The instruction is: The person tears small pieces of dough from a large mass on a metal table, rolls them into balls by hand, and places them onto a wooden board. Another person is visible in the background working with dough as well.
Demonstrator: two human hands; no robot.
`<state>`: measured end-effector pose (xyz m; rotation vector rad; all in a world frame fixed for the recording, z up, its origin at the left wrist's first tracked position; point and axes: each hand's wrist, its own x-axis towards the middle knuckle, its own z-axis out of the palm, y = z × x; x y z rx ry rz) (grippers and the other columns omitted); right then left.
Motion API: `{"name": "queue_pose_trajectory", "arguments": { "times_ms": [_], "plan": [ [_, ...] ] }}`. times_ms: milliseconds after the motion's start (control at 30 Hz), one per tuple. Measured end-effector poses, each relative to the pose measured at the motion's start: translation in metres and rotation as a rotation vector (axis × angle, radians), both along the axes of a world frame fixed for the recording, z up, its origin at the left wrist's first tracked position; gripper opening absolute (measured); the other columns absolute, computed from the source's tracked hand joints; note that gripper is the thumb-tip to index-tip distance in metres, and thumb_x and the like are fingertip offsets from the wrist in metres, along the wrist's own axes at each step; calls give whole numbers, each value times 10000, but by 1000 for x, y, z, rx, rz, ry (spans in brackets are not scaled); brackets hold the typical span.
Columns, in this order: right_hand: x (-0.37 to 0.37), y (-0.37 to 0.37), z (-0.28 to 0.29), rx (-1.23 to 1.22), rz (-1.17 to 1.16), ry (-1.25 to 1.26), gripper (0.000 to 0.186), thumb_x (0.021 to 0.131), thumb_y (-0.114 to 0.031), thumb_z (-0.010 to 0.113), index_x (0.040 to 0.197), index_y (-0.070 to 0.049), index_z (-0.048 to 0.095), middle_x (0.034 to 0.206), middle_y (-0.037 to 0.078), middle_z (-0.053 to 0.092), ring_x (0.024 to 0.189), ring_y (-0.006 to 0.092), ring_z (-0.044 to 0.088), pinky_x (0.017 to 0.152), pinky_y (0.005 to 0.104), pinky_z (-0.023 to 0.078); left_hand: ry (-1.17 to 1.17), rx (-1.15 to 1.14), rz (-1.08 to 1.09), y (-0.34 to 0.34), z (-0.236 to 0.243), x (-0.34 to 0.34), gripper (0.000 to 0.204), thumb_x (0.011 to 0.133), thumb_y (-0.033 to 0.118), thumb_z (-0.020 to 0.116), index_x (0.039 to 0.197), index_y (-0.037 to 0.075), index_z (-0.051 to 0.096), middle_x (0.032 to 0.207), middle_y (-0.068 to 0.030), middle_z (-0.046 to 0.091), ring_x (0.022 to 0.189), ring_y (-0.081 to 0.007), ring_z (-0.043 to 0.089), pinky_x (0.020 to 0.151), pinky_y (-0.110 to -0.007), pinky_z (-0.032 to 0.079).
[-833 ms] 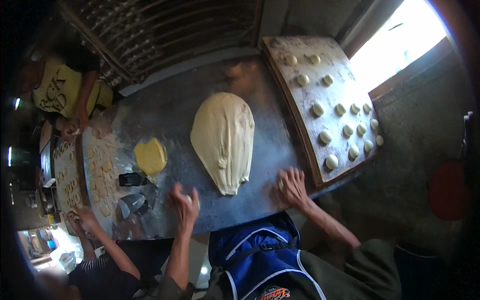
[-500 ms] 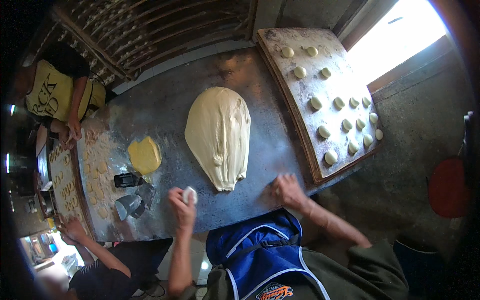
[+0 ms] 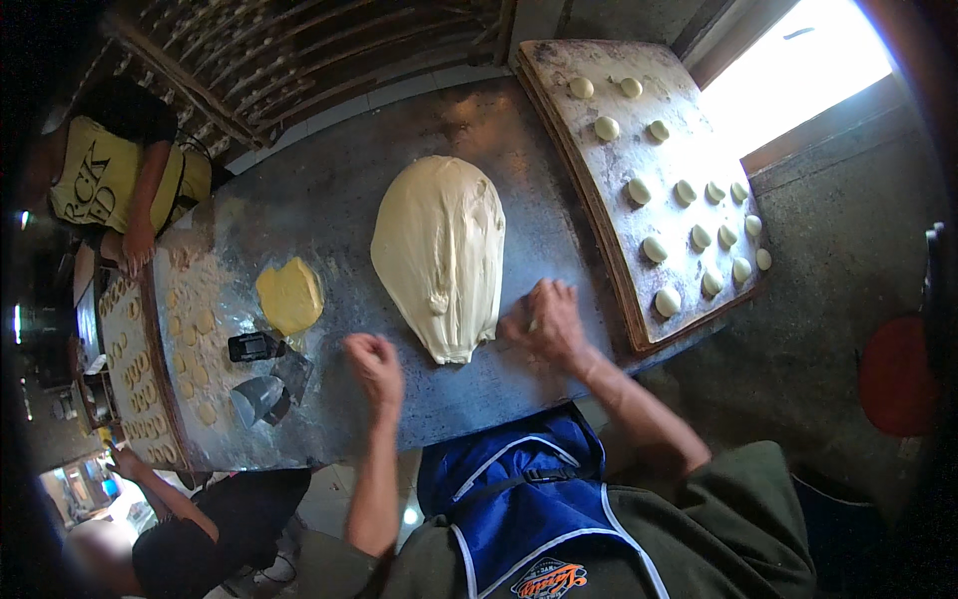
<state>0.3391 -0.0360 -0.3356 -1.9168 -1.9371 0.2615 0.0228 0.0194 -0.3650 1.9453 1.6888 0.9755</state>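
The large dough mass (image 3: 439, 260) is placed at the centre of the tabletop (image 3: 439, 409), its rounded end directed toward twelve o'clock and its narrow, folded end toward six. From this mass, the left hand (image 3: 375, 371) is located at seven o'clock, just above or on the tabletop, with its fingers curled inward and pressed together; whether anything is enclosed cannot be told. The right hand (image 3: 547, 321) is located at four o'clock, just beside the dough edge. Its fingers are bent but blurred by motion; how tightly they are closed, and whether the dough is touched, cannot be told. A floured board (image 3: 664, 165), on which pale dough balls (image 3: 668, 302) are set apart, is positioned between two and three o'clock. A yellow slab (image 3: 289, 298) is laid just before nine o'clock. At eight o'clock, a black rectangular object (image 3: 251, 346) is placed, with small flat dough pieces (image 3: 207, 412) spread farther out.
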Motion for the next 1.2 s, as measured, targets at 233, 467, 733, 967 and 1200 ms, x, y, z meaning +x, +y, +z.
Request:
{"name": "queue_pose_trajectory", "arguments": {
  "times_ms": [233,467,733,967,1200],
  "plan": [
    [33,-45,-25,-123,109,55,406,813,-293,748,977,-15,501,922,162,522,878,346,503,819,472,379,150,8,-222,-8,4,-43,291,874,100,718,1008,46,465,928,-151,531,864,-365,540,786,-484,428],
    [-13,-53,-34,17,86,250,448,735,-273,813,954,-44,496,864,134,487,875,331,496,815,478,386,-39,87,-194,-41,-3,2,303,853,86,731,968,48,453,910,-156,516,852,-350,533,785,-468,438],
    [-31,-15,-13,62,10,168,425,760,-217,807,963,-42,477,859,145,460,860,336,455,775,458,365,-76,60,11,-24,5,35,251,886,30,659,964,23,421,851,-153,479,809,-340,518,745,-463,429],
    [19,6,-6,108,20,10,383,814,-266,762,909,-24,481,866,140,487,859,324,485,787,458,386,87,78,1,5,-10,-31,271,851,48,683,951,33,431,873,-160,499,847,-353,534,754,-477,426],
    [17,-56,-20,184,127,164,287,745,-43,728,885,-49,477,808,138,456,792,343,482,702,459,381,139,85,-84,-44,6,-24,215,864,14,648,938,28,446,900,-165,511,861,-369,528,789,-474,420]
  ]
}}
